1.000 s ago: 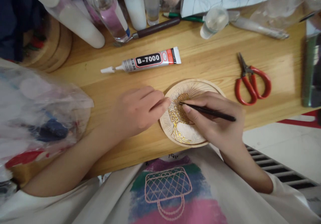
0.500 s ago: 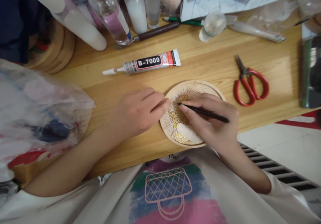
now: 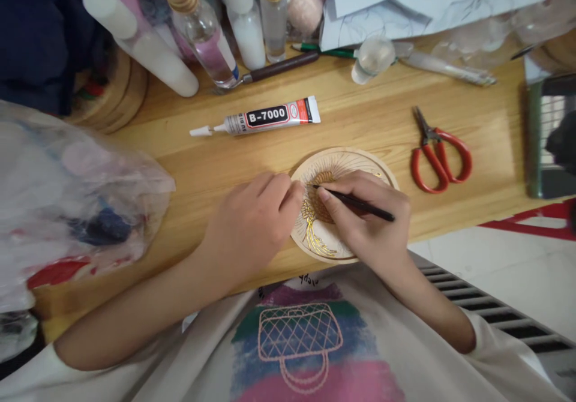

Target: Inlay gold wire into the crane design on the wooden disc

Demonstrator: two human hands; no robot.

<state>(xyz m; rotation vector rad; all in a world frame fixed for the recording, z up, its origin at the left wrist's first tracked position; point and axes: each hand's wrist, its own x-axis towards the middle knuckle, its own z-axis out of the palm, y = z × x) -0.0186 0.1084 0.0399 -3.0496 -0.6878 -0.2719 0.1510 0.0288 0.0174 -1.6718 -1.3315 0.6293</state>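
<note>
A round, pale wooden-rimmed plaque (image 3: 310, 251) lies at the table's front edge. Fine printed lines cover it, and gold outlines (image 3: 316, 234) curve over its left and lower parts. My right hand (image 3: 366, 210) rests over the plaque, pinching a slim black pointed tool (image 3: 360, 203); its tip meets the design near the upper left. At the plaque's left rim my left hand (image 3: 258, 219) is closed, thumb and forefinger together by the tool's tip. What those fingers hold, if anything, is too small to make out. My right hand hides part of the pattern.
Behind the plaque lies a B-7000 glue tube (image 3: 270, 116). Red-handled pliers-like scissors (image 3: 438, 156) lie to the right, near a dark phone-like device (image 3: 553, 138). Several bottles (image 3: 211, 54), a dark-handled tool (image 3: 283, 68) and papers (image 3: 382, 21) line the back. A plastic bag (image 3: 90, 180) sits left.
The whole view has shifted slightly, so the table items sit a little differently in the picture. Both hands keep their places at the plaque, with the black tool still in my right hand.
</note>
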